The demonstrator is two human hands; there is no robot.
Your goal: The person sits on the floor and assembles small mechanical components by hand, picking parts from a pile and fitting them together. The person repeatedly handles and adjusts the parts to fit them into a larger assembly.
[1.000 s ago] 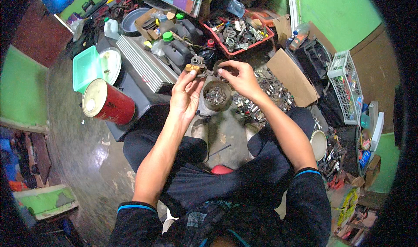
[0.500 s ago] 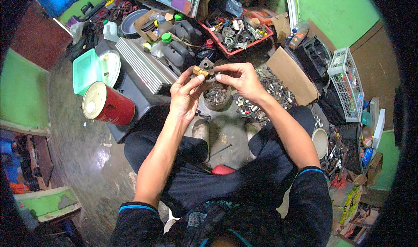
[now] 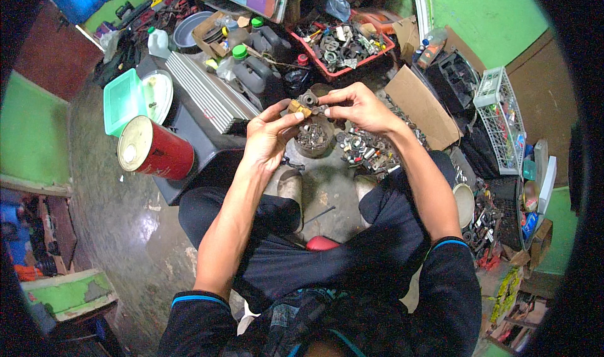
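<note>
One angular brass-coloured fitting (image 3: 300, 109) is pinched in the left hand (image 3: 267, 136); the narrowed right hand (image 3: 365, 111) meets round grey metalwork (image 3: 308, 99), grip unclear.

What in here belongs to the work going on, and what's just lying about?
In the work:
- metal part with a yellowish block, in the left hand, right hand close at its side
- probably the tub of small metal bits below

Apparently lying about:
- red can
- green box
- cardboard sheet
- black jug
</note>
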